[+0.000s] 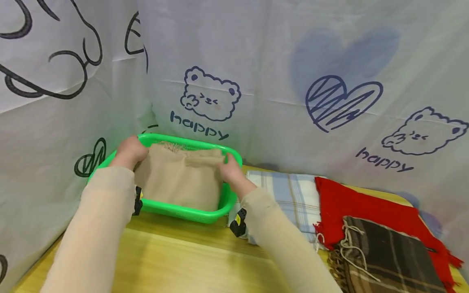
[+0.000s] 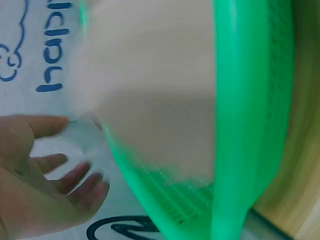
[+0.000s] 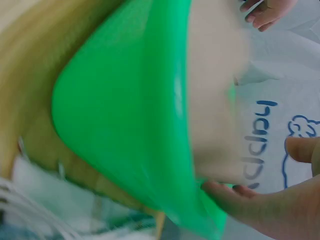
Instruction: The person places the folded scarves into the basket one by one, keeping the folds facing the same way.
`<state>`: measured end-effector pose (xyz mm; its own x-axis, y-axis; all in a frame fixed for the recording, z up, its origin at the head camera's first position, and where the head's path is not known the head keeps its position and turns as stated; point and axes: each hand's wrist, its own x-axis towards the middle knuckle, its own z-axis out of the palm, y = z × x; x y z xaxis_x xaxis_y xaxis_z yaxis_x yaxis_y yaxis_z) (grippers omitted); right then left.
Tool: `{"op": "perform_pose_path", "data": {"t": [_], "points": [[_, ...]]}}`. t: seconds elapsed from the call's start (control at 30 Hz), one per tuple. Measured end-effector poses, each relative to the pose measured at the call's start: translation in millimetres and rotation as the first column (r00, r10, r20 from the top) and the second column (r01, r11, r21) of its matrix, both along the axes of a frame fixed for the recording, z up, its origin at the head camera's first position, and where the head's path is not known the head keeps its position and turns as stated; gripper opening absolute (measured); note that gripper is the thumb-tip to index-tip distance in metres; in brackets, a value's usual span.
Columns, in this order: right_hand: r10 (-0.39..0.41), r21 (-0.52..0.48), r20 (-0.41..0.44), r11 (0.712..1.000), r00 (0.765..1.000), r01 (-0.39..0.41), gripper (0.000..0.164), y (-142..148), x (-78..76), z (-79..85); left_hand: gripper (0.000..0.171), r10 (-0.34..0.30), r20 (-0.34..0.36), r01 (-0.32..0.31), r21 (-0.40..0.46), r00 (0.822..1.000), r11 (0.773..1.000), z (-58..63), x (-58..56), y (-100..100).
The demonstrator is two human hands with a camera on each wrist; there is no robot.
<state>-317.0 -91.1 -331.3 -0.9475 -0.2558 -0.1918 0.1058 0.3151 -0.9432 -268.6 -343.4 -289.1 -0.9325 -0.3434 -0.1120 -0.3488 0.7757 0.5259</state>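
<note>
A folded beige cloth (image 1: 179, 179) with a fringe at its back edge lies in a green plastic basket (image 1: 183, 210). My left hand (image 1: 130, 152) is over the basket's left end, beside the cloth. In the left wrist view its thumb and loosely bent fingers (image 2: 82, 187) are spread apart with nothing between them. At the cloth's right edge is my right hand (image 1: 234, 173), inside the basket's right end. The right wrist view has its extended fingers (image 3: 225, 195) right at the cloth's edge, with the thumb held away.
Right of the basket lies a folded white and blue plaid cloth (image 1: 286, 195). Beyond it are a red fringed cloth (image 1: 359, 199) and a dark brown striped cloth (image 1: 392, 252) overlapping it. A printed white curtain (image 1: 264, 81) hangs behind and to the left of the wooden table (image 1: 176, 260).
</note>
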Motion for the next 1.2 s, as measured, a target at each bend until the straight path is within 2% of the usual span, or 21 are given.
{"op": "perform_pose_path", "data": {"t": [0.07,0.2,0.4,0.6,0.73,0.8,1.0,1.07,1.13,1.2], "points": [[-0.007,0.08,-0.055,0.997,0.998,0.012,0.064,10,-2.8,5.5,0.063,0.012,-0.006,-0.012,-0.035,1.0,0.999,2.0,-1.3,6],[-0.035,0.16,-0.129,0.985,0.991,0.056,0.064,38,-10.1,17.9,0.062,0.012,-0.043,-0.013,-0.024,0.999,1.0,5.6,-7.8,20],[-0.028,0.274,-0.143,0.959,0.989,0.067,0.064,91,-16.7,27.5,0.061,-0.017,-0.071,0.017,0.002,0.997,1.0,8.9,-21.1,52],[-0.049,0.341,-0.186,0.934,0.981,0.111,0.066,150,-22.3,31.7,0.056,-0.102,-0.132,0.101,-0.015,0.986,0.995,14.4,-30.4,91],[-0.07,0.378,-0.25,0.911,0.966,0.164,0.067,190,-24.3,31.3,0.053,-0.172,-0.181,0.165,-0.054,0.968,0.985,17.7,-37.2,124],[-0.077,0.421,-0.288,0.885,0.954,0.199,0.068,208,-24.4,27.8,0.052,-0.203,-0.209,0.193,-0.065,0.957,0.979,16.6,-41.8,144],[-0.072,0.54,-0.411,0.785,0.909,0.306,0.068,245,-21.4,9.6,0.051,-0.268,-0.272,0.266,-0.043,0.924,0.963,6.1,-52.7,220],[-0.063,0.556,-0.43,0.767,0.901,0.319,0.067,252,-20.0,1.6,0.051,-0.31,-0.265,0.307,-0.055,0.913,0.95,-2.2,-53.9,247],[-0.043,0.569,-0.444,0.758,0.895,0.319,0.065,255,-17.6,-6.9,0.05,-0.377,-0.229,0.362,-0.107,0.897,0.926,-14.9,-53.4,271],[-0.008,0.58,-0.456,0.756,0.89,0.304,0.062,255,-15.3,-17.5,0.051,-0.447,-0.165,0.423,-0.163,0.879,0.891,-32.9,-51.1,292]]}}
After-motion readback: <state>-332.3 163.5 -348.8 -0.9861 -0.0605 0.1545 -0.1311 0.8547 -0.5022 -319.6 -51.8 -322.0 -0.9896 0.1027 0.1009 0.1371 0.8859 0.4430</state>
